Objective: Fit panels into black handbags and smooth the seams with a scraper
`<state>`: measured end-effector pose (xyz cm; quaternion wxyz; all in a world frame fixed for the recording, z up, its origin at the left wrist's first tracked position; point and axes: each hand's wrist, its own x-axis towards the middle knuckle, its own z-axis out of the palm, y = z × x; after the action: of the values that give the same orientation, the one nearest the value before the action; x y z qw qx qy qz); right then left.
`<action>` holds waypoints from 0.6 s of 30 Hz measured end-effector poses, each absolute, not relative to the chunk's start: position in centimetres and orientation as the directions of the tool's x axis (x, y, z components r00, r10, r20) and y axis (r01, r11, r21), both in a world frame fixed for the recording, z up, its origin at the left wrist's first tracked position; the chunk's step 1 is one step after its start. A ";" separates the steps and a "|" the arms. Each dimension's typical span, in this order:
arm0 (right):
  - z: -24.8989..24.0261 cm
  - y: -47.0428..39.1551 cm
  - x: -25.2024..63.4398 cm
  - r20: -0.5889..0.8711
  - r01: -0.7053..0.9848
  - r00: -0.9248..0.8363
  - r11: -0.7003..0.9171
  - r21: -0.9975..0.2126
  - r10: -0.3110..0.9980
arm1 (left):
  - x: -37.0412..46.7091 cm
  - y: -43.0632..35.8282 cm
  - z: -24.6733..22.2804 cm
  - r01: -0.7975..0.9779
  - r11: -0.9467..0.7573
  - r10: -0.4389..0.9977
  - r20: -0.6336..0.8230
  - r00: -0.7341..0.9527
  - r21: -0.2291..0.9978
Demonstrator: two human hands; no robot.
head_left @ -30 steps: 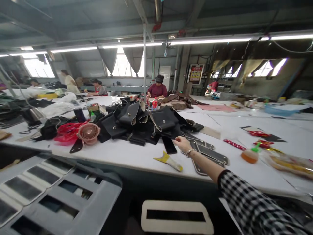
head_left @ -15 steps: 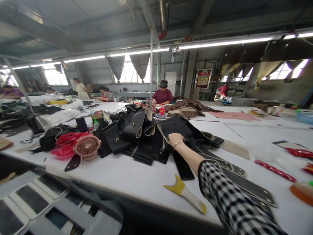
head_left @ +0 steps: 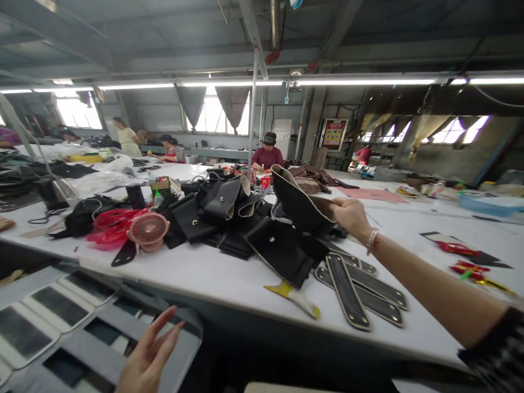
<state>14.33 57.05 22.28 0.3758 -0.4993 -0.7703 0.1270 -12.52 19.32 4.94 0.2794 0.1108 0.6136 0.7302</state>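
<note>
My right hand (head_left: 352, 218) pinches the edge of a black leather piece (head_left: 301, 204) with a beige inside, lifted above the white table (head_left: 184, 278). Below it, another black piece with a metal stud (head_left: 282, 248) lies partly over a yellow-and-white scraper (head_left: 292, 297). Several black straps with pale edges and studs (head_left: 350, 292) lie to the right. At the bottom left, my left hand (head_left: 149, 355) has its fingers apart and holds nothing, over grey panels with dark rectangles (head_left: 61, 308). A heap of black leather pieces (head_left: 216, 210) sits left of the lifted one.
A pink fan (head_left: 148, 230) and a red plastic bag (head_left: 112, 226) stand left of the heap. Red packets (head_left: 456, 248) lie at the right, with a blue basin (head_left: 487, 206) behind. A person in a maroon top (head_left: 268, 157) sits across the table; others are farther back.
My right hand has moved right and raised a black piece from the heap. A studded piece now partly covers the scraper, more straps are exposed, and my left hand has come into view.
</note>
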 end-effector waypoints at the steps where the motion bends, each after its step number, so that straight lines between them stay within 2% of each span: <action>1: 22.4 55.7 15.0 0.429 0.616 -0.218 0.465 -0.636 0.876 | -11.6 21.3 5.1 -0.226 -0.129 0.621 -0.099 -0.778 0.965; 3: 22.3 52.8 15.8 0.372 0.490 -0.230 0.437 -0.754 0.899 | -9.7 25.6 5.3 -0.311 -0.226 0.767 -0.028 -0.641 0.923; 6: 21.9 48.3 16.1 0.294 0.316 -0.285 0.379 -0.870 0.912 | -6.8 30.9 5.4 -0.397 -0.206 0.804 -0.077 -0.590 0.895; 9: 21.4 43.5 16.5 0.233 0.218 -0.360 0.324 -0.920 0.903 | -4.6 32.6 5.9 -0.500 -0.219 0.839 -0.100 -0.534 0.838; 13: 20.3 37.5 18.1 0.152 0.210 -0.512 0.295 -0.932 0.845 | -2.8 29.5 7.0 -0.638 -0.191 0.901 -0.125 -0.415 0.746; 18: 17.9 31.3 19.8 0.119 0.270 -0.737 0.451 -0.851 0.666 | -2.2 23.1 7.4 -0.714 -0.151 0.904 -0.196 -0.379 0.684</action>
<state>19.83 31.33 17.93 0.2250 -0.2847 -0.8214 0.4400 -2.24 23.08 7.38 0.5413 0.1316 0.3625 0.7471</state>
